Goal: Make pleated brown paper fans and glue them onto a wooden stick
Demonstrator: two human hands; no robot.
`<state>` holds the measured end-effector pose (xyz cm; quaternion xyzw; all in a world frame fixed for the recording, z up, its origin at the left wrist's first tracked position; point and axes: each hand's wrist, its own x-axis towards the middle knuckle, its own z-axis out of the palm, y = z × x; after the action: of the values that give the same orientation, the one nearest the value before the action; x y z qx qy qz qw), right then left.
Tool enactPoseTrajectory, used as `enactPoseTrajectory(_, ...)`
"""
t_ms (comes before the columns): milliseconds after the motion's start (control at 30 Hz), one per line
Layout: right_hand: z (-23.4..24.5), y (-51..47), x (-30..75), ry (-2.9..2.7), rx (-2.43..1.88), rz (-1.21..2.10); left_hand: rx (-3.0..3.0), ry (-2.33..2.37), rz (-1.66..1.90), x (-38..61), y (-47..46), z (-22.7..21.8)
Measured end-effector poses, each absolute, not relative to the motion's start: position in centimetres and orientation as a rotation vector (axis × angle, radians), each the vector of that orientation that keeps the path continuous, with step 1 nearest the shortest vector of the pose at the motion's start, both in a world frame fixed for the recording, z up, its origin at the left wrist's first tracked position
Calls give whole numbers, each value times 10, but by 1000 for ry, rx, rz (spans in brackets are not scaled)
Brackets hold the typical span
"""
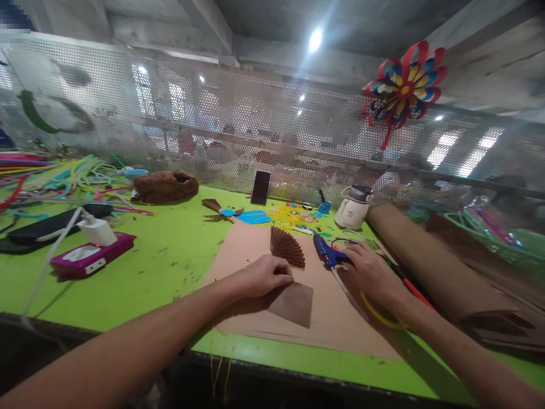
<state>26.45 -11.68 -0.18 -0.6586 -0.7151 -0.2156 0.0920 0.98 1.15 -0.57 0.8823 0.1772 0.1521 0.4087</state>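
My left hand (266, 275) is closed on a brown pleated paper fan (288, 247) near its lower corner, with a flat brown paper piece (293, 304) under and in front of it. My right hand (369, 272) rests on the tan paper sheet (336, 318), its fingers touching the handle of a blue glue gun (327, 251). A yellow loop of cord (378, 315) lies under my right wrist.
A roll of brown paper (430, 267) lies at the right. A white pot (353, 210), a dark phone (260, 187) and coloured scraps (289, 217) stand near the mesh wall. At left are a pink box with a white charger (91, 250), coloured strips (63, 176) and a brown furry object (165, 186). A pinwheel (404, 85) hangs above.
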Motion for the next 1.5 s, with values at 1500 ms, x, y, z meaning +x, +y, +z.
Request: enactPoseTrajectory(1500, -13, -100, 191, -2061, -1484, 388, 2635, 486, 331, 14, -7, 0)
